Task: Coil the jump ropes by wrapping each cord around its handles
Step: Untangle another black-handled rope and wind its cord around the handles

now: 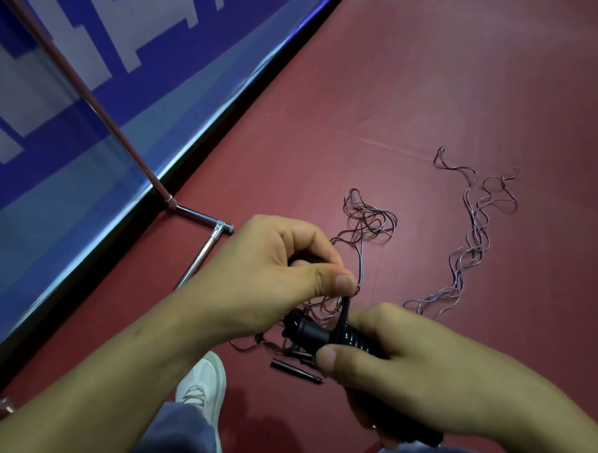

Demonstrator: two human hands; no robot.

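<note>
The red floor lies open ahead and to the right, running on to the top and right edges of the view. On the left it ends at a blue banner with pale block shapes, whose dark lower edge cuts slantwise from upper right to lower left. A metal stand props the banner, and its foot sticks out onto the floor just left of the hands.

A white shoe and a blue trouser leg are below the hands. A thin tangled cord lies on the floor just beyond the left hand, its loops trailing under both hands. A second cord snakes away to the right, well apart from the first. Loose black handles lie on the floor under the hands, near the shoe.

The right hand has its grip closed round a black handle, thumb on top, the free end poking out to the left; the part beside the fingers looks ribbed. The left hand is just above it, fingers curled, thumb and forefinger pinching a black strand that runs down to the handle. Something dark sits inside the left palm; I cannot tell what it is.
</note>
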